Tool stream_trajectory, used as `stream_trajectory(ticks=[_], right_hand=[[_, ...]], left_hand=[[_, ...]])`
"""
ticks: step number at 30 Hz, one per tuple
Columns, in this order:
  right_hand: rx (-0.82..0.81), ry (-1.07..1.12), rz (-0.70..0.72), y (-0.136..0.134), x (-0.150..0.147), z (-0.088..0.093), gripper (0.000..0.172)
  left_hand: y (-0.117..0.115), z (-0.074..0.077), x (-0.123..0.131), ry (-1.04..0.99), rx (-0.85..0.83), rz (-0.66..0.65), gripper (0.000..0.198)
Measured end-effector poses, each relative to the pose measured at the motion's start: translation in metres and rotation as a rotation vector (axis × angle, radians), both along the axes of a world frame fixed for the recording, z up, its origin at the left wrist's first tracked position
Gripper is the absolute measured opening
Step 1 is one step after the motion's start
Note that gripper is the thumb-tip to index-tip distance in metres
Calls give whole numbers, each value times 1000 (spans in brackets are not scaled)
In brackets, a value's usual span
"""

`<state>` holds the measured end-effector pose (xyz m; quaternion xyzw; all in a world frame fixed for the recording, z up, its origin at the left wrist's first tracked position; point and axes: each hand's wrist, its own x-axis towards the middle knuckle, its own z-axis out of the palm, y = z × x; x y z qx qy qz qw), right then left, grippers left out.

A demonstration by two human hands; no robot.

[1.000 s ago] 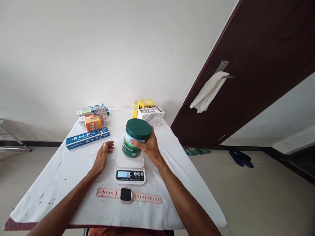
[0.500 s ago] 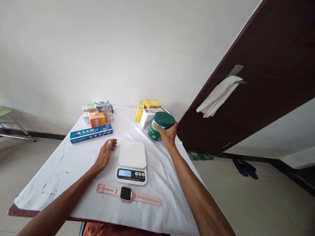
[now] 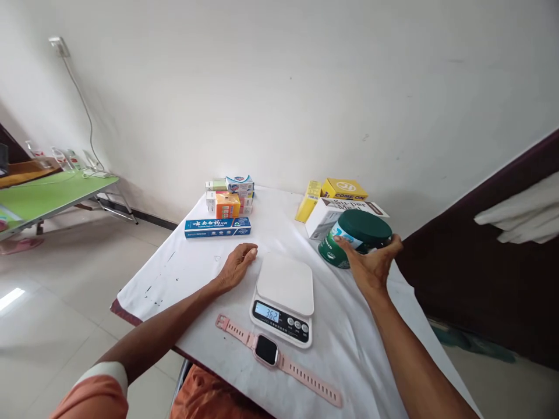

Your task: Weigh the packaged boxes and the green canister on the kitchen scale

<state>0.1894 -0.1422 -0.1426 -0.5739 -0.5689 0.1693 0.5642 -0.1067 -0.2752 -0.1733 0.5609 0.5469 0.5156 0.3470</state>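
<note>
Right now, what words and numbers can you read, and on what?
"362" on the scale screen.
"云南白药" on the blue box.
"COME ON" on the wider yellow box.
"Su-per", then a blurred word, on the white box.
Too small or blurred: all other print, including on the green jar and stacked boxes.

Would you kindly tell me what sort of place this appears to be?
Probably a lived-in room, perhaps at home: a white towel hangs against the dark door, a pink slipper lies on the floor, and a toothpaste box sits on the cloth-covered table.
</note>
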Motion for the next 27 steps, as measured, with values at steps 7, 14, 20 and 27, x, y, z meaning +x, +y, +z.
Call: stream_trajectory(ticks=[7, 14, 20, 27], right_hand=[[8, 65, 20, -73, 3, -9, 65], [-85, 112, 52, -92, 10, -35, 52], [-114, 134, 87, -89, 12, -36, 50], [-153, 173, 72, -87, 15, -39, 50]], left_hand=[[28, 64, -43, 386, 308, 165, 40], [90, 107, -106, 984, -8, 316, 65], [106, 105, -118, 1167, -200, 251, 79], [130, 107, -124, 1119, -231, 190, 75]])
